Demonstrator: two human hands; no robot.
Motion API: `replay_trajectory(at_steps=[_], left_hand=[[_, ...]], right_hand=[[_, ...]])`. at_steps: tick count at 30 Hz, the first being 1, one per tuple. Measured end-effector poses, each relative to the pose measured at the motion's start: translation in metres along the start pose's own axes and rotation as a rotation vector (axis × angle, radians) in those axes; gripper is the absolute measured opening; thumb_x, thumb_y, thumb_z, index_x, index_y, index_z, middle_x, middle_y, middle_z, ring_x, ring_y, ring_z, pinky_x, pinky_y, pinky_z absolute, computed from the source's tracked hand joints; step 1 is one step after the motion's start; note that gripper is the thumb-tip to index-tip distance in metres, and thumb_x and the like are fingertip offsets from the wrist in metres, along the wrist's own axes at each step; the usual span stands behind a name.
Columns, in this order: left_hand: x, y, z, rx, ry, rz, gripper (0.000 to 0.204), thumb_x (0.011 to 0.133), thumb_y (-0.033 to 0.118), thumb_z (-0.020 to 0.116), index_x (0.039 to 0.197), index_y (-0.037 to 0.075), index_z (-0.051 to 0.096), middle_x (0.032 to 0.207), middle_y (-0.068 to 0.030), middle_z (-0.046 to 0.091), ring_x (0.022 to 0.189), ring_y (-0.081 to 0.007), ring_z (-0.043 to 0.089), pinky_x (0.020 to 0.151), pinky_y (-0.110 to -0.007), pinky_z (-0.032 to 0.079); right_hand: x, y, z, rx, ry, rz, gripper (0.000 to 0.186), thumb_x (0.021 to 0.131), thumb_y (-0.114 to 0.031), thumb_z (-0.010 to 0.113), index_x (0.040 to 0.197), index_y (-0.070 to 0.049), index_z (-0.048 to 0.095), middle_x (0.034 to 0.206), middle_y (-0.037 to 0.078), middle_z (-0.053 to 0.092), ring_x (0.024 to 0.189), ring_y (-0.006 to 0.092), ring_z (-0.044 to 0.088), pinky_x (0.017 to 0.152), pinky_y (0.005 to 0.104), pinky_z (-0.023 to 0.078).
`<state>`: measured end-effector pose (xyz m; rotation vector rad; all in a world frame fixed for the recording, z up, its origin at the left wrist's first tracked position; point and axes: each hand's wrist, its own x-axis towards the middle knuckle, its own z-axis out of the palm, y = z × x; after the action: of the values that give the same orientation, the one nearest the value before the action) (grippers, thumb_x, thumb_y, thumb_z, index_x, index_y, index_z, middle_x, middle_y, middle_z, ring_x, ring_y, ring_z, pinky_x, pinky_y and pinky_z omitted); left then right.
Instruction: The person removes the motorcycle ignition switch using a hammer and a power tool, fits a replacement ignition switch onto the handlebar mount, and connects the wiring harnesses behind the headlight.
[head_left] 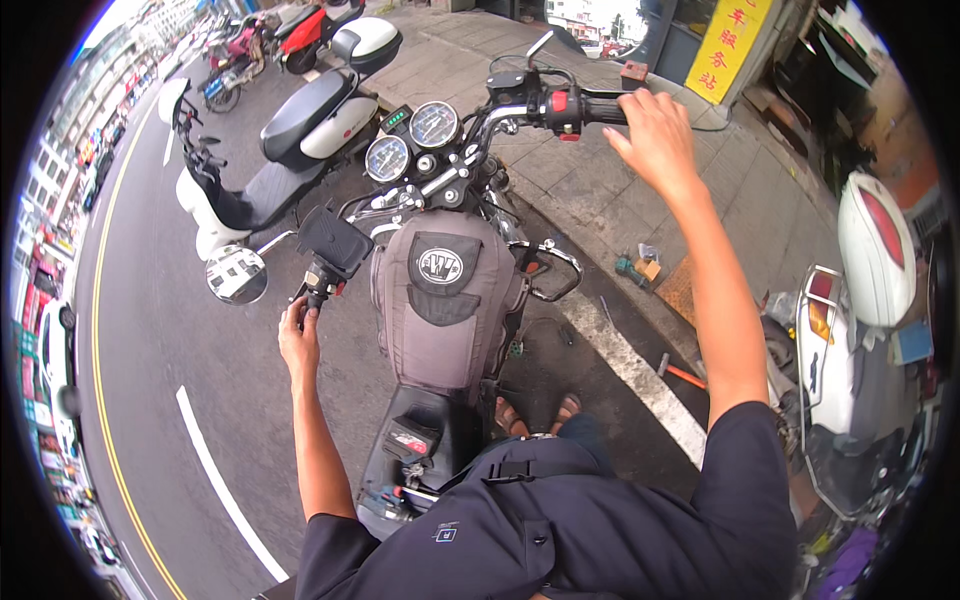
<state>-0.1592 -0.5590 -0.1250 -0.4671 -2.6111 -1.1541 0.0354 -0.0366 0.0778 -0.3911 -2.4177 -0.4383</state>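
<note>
A motorcycle stands in front of me, its tank under a grey-brown cover [440, 310]. My left hand [300, 345] is closed round the left handlebar grip [316, 296], below a dark phone-holder-like box [336, 241]. At the far right, my right hand [658, 140] has its fingers bent over the outer end of the black right handlebar grip [603, 108], thumb apart below it. Inward of that grip is a switch housing [563, 108] with red parts. Two round gauges, one nearer [388, 158] and one farther [434, 125], sit between the bars.
A white scooter [310, 130] is parked ahead on the left, beside the road. A round mirror [237, 275] juts out left. On the right are a kerb, an orange-handled hammer [685, 374], small parts [640, 265] and another white scooter [835, 360]. Tools lie on the black seat [410, 440].
</note>
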Motion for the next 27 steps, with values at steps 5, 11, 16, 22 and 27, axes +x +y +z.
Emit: replay_trajectory(at_steps=[5, 11, 16, 22, 27], left_hand=[[0.030, -0.001, -0.016, 0.307, 0.132, 0.023, 0.032, 0.088, 0.021, 0.065, 0.119, 0.016, 0.061, 0.107, -0.0098, 0.062, 0.102, -0.0307, 0.058, 0.085, -0.042, 0.047], [-0.007, 0.002, -0.042, 0.102, 0.201, 0.063, 0.038, 0.086, 0.018, 0.068, 0.122, 0.008, 0.058, 0.110, -0.0148, 0.062, 0.104, -0.0293, 0.059, 0.089, -0.040, 0.047], [-0.145, -0.078, -0.054, -0.012, 0.107, -0.181, 0.036, 0.084, 0.019, 0.070, 0.117, 0.004, 0.061, 0.100, -0.0125, 0.065, 0.092, -0.0217, 0.062, 0.084, -0.035, 0.049], [-0.294, -0.064, -0.085, 0.012, 0.071, -0.539, 0.037, 0.086, 0.019, 0.068, 0.119, 0.004, 0.061, 0.104, -0.0136, 0.069, 0.097, -0.0208, 0.064, 0.086, -0.034, 0.050], [-0.373, -0.032, -0.119, -0.028, 0.153, -0.638, 0.033, 0.088, 0.015, 0.065, 0.119, 0.002, 0.061, 0.105, -0.0146, 0.068, 0.097, -0.0205, 0.064, 0.087, -0.033, 0.050]], right_hand=[[-0.028, -0.008, -0.012, 0.000, -0.055, 0.060, 0.040, 0.074, -0.032, 0.077, 0.100, -0.006, 0.062, 0.099, 0.008, 0.061, 0.097, 0.0275, 0.056, 0.083, 0.0429, 0.046], [-0.138, -0.031, -0.037, 0.323, -0.192, 0.178, 0.038, 0.076, -0.030, 0.076, 0.100, -0.005, 0.059, 0.097, 0.012, 0.058, 0.094, 0.0317, 0.057, 0.079, 0.0446, 0.050], [-0.222, -0.063, -0.024, 1.000, -0.361, 0.434, 0.049, 0.083, -0.028, 0.072, 0.120, -0.001, 0.054, 0.107, 0.014, 0.062, 0.095, 0.0277, 0.063, 0.085, 0.0402, 0.051], [-0.270, -0.149, 0.001, 2.191, -0.938, 1.089, 0.026, 0.092, -0.025, 0.063, 0.109, -0.008, 0.055, 0.085, 0.004, 0.063, 0.075, 0.0150, 0.063, 0.066, 0.0341, 0.055], [-0.280, -0.217, 0.003, 2.271, -1.024, 1.029, 0.020, 0.094, -0.031, 0.061, 0.098, -0.012, 0.060, 0.083, 0.001, 0.061, 0.078, 0.0134, 0.061, 0.063, 0.0311, 0.051]])
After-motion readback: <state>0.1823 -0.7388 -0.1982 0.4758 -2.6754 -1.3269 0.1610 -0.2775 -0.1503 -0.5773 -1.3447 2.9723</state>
